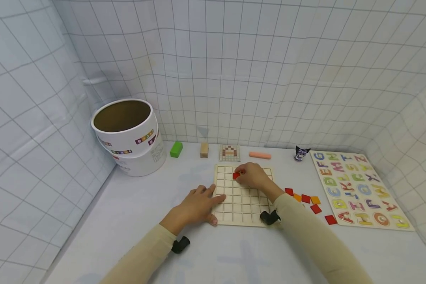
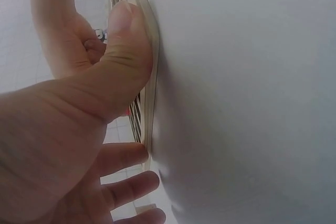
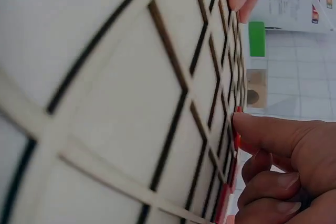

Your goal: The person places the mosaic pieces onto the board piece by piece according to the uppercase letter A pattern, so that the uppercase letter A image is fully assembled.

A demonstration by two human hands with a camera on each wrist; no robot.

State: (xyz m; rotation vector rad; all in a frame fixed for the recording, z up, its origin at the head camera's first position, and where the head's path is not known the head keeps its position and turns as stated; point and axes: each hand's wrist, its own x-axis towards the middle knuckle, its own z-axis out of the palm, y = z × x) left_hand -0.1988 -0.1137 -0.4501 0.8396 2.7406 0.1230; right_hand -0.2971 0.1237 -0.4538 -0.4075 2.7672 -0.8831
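A pale wooden grid board lies flat on the table in front of me. My left hand rests at its left side, fingers spread, with the thumb against the board's edge. Over the board's upper part, my right hand pinches a red square tile at the grid, its other fingers curled under. In the right wrist view, the thumb touches this tile, and more red shows along the board beside the curled fingers.
Loose red tiles and orange tiles lie right of the board, near an alphabet board. Behind stand a pattern card, an orange stick, a wooden block, a green block and a small figurine. A white bucket stands left.
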